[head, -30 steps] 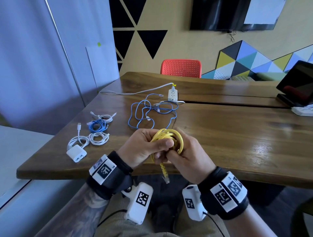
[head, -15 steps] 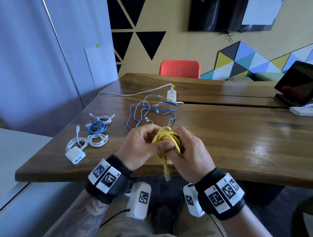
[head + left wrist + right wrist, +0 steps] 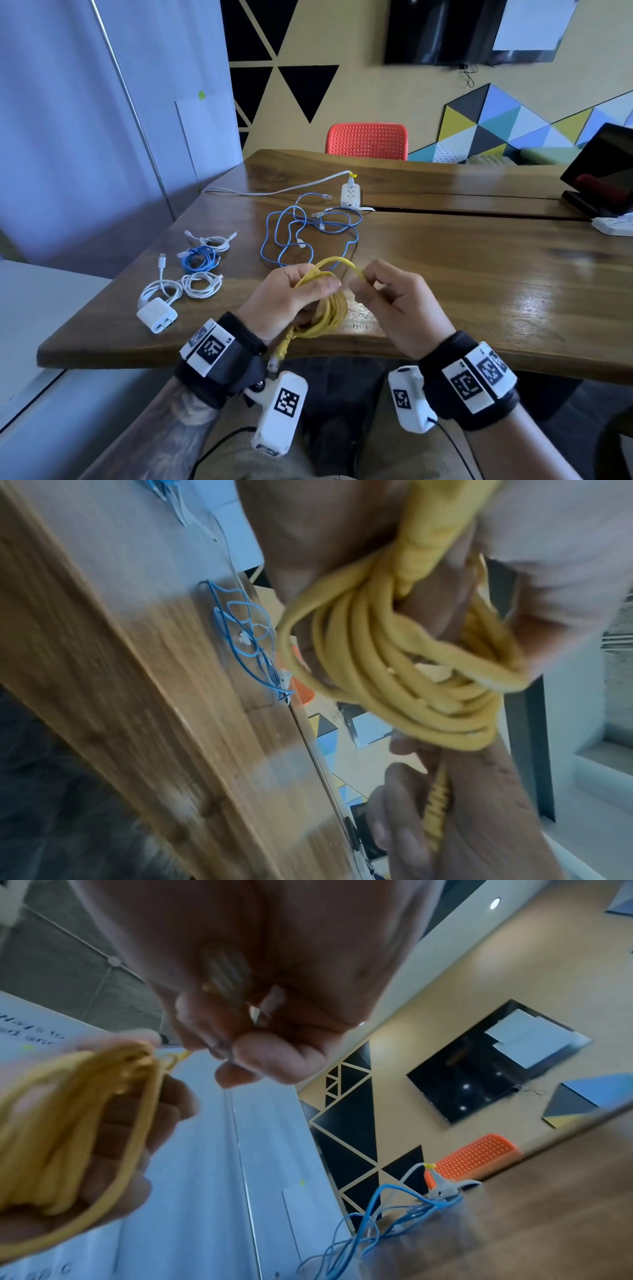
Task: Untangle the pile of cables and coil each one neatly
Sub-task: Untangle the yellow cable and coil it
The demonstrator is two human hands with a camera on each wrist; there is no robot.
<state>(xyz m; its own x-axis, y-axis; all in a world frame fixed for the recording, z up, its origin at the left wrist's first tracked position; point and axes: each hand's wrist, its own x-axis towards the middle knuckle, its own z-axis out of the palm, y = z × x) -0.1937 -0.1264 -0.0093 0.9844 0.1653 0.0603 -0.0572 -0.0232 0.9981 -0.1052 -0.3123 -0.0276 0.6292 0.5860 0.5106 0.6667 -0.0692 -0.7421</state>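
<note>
Yellow cable (image 3: 330, 308) nearly coiled, held up over the near edge of the table (image 3: 479, 274).

The left hand (image 3: 291, 301) grips the bundle of loops, thumb clamped across the top so they can't spring apart, while the right hand (image 3: 394, 305) pinches the loose tail between thumb and forefinger, arching it over the coil, probably to wrap it round and lock the bundle. One plug end dangles below the left wrist; the wrist views are smeared, so I can't tell how the tail threads through. Farther back lies the blue cable (image 3: 301, 233), loose and sprawled next to the white power strip (image 3: 350, 196), clearly next in line. Far left sit the finished coils: two white cables (image 3: 200, 284), a small blue coil (image 3: 198, 258) and a white charger (image 3: 157, 315). Nothing blocks the hands.
</note>
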